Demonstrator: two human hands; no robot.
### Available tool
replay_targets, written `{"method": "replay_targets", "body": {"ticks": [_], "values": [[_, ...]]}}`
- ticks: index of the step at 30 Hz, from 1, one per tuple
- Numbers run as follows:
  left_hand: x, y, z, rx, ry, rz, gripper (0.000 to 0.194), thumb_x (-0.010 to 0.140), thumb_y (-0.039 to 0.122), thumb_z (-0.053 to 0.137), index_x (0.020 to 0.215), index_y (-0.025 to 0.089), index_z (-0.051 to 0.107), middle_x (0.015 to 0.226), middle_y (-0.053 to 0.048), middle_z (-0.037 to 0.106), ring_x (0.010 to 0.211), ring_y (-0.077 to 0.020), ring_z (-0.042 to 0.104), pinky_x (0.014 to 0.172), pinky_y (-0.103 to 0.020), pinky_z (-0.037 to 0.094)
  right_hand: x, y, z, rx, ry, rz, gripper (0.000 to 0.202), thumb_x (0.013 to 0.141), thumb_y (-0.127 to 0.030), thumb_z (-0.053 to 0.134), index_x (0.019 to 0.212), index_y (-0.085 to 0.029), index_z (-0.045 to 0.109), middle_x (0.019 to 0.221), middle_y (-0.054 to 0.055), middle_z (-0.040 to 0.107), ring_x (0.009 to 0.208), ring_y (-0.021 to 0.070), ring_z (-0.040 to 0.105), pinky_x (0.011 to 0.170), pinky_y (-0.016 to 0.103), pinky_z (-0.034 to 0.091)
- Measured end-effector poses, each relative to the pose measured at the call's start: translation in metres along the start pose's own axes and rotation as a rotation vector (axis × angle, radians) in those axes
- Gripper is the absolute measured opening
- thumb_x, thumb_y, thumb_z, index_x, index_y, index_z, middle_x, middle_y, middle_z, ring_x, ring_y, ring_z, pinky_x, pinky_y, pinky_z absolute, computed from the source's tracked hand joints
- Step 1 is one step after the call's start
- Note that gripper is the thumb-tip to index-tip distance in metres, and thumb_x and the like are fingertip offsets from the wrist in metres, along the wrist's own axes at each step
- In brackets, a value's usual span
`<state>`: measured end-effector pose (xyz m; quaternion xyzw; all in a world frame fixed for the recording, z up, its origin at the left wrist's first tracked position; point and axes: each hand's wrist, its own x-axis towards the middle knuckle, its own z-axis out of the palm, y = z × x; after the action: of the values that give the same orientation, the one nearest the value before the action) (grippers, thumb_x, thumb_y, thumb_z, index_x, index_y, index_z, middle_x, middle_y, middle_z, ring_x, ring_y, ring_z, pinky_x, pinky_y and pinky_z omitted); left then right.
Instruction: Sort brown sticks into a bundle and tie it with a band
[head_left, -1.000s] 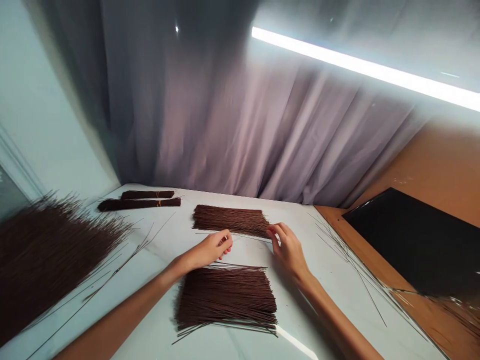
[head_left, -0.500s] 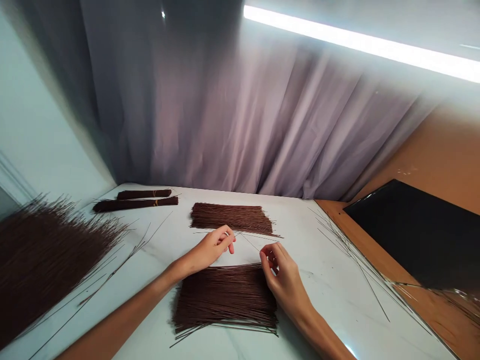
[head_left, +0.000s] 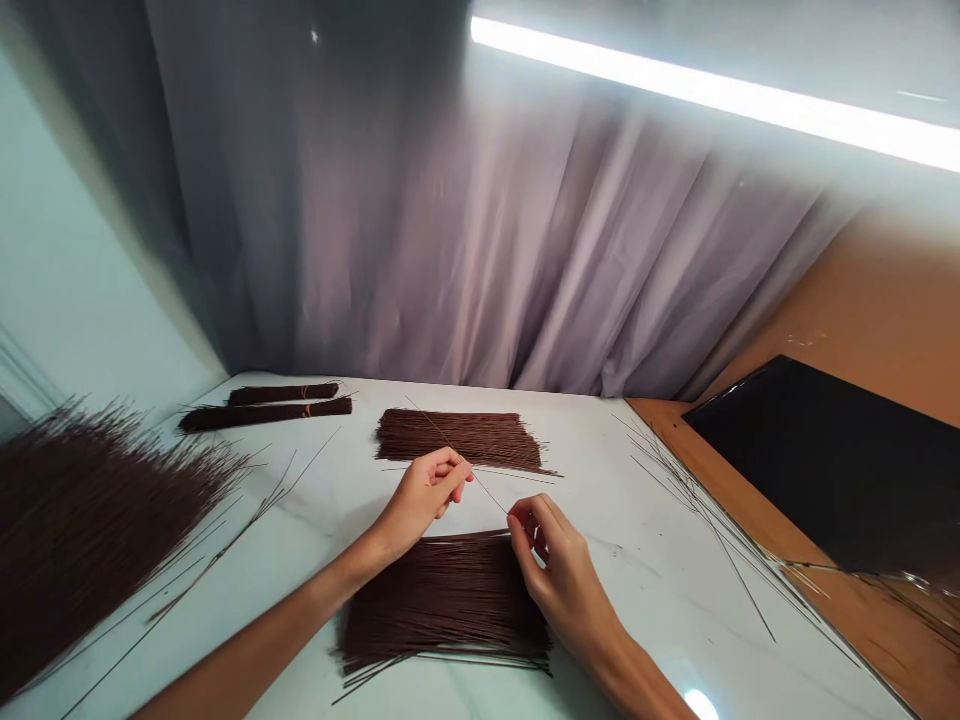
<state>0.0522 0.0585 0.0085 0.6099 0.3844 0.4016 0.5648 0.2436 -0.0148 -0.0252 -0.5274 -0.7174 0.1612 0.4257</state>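
Note:
A single thin brown stick (head_left: 491, 494) runs slantwise between my hands, its far end reaching up over the farther pile. My left hand (head_left: 429, 492) pinches it between thumb and fingers near its middle. The near end sits between the thumb and fingertips of my right hand (head_left: 551, 545). Below both hands lies a wide pile of dark brown sticks (head_left: 446, 605), partly covered by my right hand and left wrist. Beyond my left hand is a second, flatter pile of brown sticks (head_left: 457, 438), with a few strays along its near edge.
A large heap of brown sticks (head_left: 82, 530) fills the left side. Two tied bundles (head_left: 281, 408) lie at the back left of the white table (head_left: 637, 600). Loose sticks (head_left: 697, 500) are scattered at the right, beside a black panel (head_left: 840, 460). A grey curtain (head_left: 420, 220) hangs behind.
My left hand has closed on the stick, which now extends past it toward the far pile. My right hand has shifted slightly left and nearer to me.

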Motion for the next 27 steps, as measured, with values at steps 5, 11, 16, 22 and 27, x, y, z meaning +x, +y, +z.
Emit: {"method": "replay_targets", "body": {"ticks": [5, 11, 16, 22, 27], "values": [[-0.001, 0.004, 0.000, -0.009, 0.031, 0.004, 0.033, 0.085, 0.048, 0.064, 0.077, 0.016, 0.058, 0.061, 0.007, 0.048, 0.047, -0.0052, 0.032, 0.044, -0.019, 0.021, -0.002, -0.002, 0.000, 0.025, -0.013, -0.001, 0.013, 0.103, -0.028, 0.044, 0.092, -0.025, 0.052, 0.085, 0.004, 0.057, 0.069, 0.0177, 0.055, 0.055, 0.031, 0.044], [-0.001, 0.004, -0.002, -0.023, -0.013, -0.006, 0.035, 0.088, 0.050, 0.062, 0.079, 0.016, 0.057, 0.066, 0.003, 0.055, 0.049, -0.0056, 0.030, 0.045, -0.019, 0.021, -0.002, -0.001, 0.001, 0.040, -0.018, 0.013, 0.015, 0.103, -0.030, 0.044, 0.091, -0.025, 0.052, 0.084, 0.003, 0.057, 0.068, 0.0176, 0.055, 0.056, 0.031, 0.045], [-0.005, 0.007, -0.003, 0.016, -0.018, 0.007, 0.036, 0.089, 0.051, 0.063, 0.081, 0.016, 0.060, 0.065, 0.005, 0.050, 0.054, -0.0075, 0.034, 0.046, -0.018, 0.021, 0.000, -0.002, -0.001, 0.052, -0.009, 0.024, 0.017, 0.104, -0.032, 0.044, 0.090, -0.025, 0.052, 0.084, 0.004, 0.057, 0.069, 0.0180, 0.055, 0.055, 0.031, 0.045], [-0.006, 0.010, -0.001, 0.026, -0.011, 0.008, 0.035, 0.091, 0.050, 0.060, 0.079, 0.017, 0.059, 0.064, 0.005, 0.046, 0.056, -0.0092, 0.036, 0.048, -0.019, 0.024, 0.001, -0.003, -0.002, 0.074, 0.002, 0.042, 0.023, 0.104, -0.036, 0.044, 0.089, -0.024, 0.057, 0.083, 0.004, 0.059, 0.069, 0.0185, 0.056, 0.056, 0.030, 0.046], [-0.009, 0.018, -0.003, 0.034, -0.054, 0.029, 0.033, 0.093, 0.047, 0.058, 0.080, 0.017, 0.059, 0.062, 0.005, 0.046, 0.054, -0.0091, 0.034, 0.048, -0.021, 0.024, 0.011, 0.010, -0.013, 0.172, -0.082, 0.129, 0.029, 0.102, -0.045, 0.049, 0.091, -0.023, 0.065, 0.086, 0.004, 0.066, 0.073, 0.0188, 0.060, 0.061, 0.029, 0.047]]}}
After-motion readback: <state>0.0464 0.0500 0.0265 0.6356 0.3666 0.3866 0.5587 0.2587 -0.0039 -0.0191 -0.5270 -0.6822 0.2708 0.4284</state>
